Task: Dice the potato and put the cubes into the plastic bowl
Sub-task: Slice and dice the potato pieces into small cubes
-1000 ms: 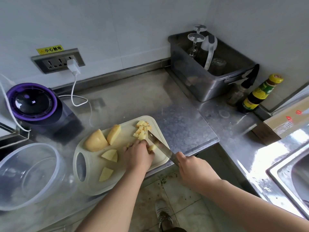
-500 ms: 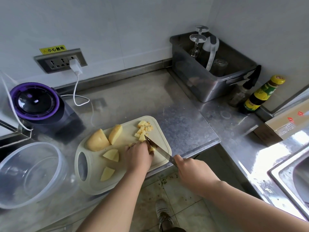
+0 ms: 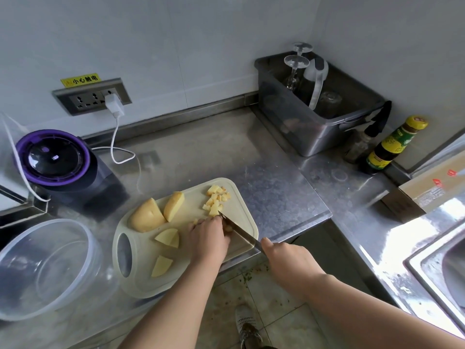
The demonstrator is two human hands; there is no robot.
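A cream cutting board (image 3: 241, 210) lies on the steel counter. My left hand (image 3: 207, 238) curls over a potato piece on the board, mostly hiding it. My right hand (image 3: 284, 258) grips a knife (image 3: 239, 231) whose blade sits against the left fingers. A small heap of potato cubes (image 3: 216, 199) lies at the board's far corner. Two large potato chunks (image 3: 147, 216) rest at the board's far left, and two flat wedges (image 3: 168, 238) lie nearer me. The clear plastic bowl (image 3: 42, 268) stands to the left of the board.
A purple-rimmed appliance (image 3: 54, 157) stands behind the bowl, a white charger cable (image 3: 115, 144) beside it. A grey tub (image 3: 317, 114) with glasses sits at the back right, next to a sauce bottle (image 3: 395, 147). A cardboard box (image 3: 432, 187) and a sink (image 3: 442, 268) lie right.
The knife blade has shifted left along the hidden potato piece toward my left fingers, cutting. The left hand has drawn back slightly. The cube heap and chunks stay put.
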